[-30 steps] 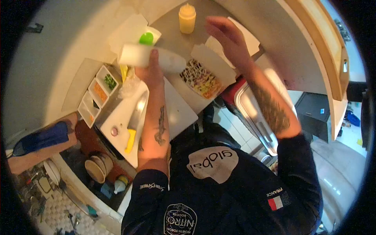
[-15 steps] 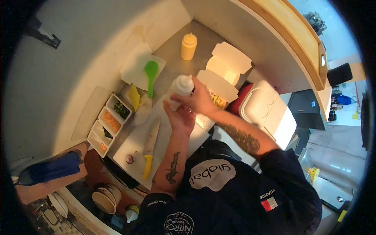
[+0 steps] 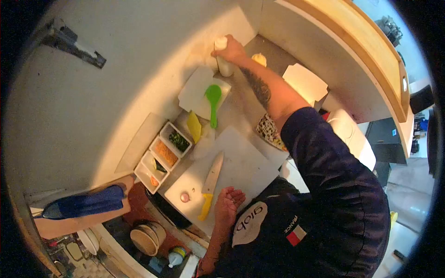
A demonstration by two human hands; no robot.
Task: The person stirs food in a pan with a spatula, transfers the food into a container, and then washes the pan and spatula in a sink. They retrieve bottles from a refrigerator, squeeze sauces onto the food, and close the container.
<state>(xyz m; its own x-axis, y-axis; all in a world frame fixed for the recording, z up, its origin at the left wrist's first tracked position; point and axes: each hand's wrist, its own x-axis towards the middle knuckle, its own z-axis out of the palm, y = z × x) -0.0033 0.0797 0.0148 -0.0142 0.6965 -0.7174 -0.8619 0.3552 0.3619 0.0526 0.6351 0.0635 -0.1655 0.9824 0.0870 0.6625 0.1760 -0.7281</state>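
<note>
At the back of the counter, against the wall, my right hand (image 3: 232, 50) is closed round the upper part of a white squeeze bottle (image 3: 225, 68), which is upright. Low over the near edge of the white cutting board (image 3: 250, 153), my left hand (image 3: 230, 201) is palm up with loosely curled fingers and nothing visible in it. Beside it on the board lie a knife with a yellow handle (image 3: 205, 207) and a small piece of onion (image 3: 185, 197). A yellow squeeze bottle (image 3: 259, 59) is partly hidden behind my right forearm.
A green spoon (image 3: 213, 95) rests on an open white carton (image 3: 193, 95). Left of the board is a tray of chopped ingredients (image 3: 147, 163). Food with dark drizzle (image 3: 268, 129) shows under my right arm, near an open box (image 3: 305, 83). A white-lidded container (image 3: 354, 134) stands at right.
My right hand has carried the white bottle to the back wall. My left hand has left the bottle and drawn back to the near edge of the board. The view has shifted.
</note>
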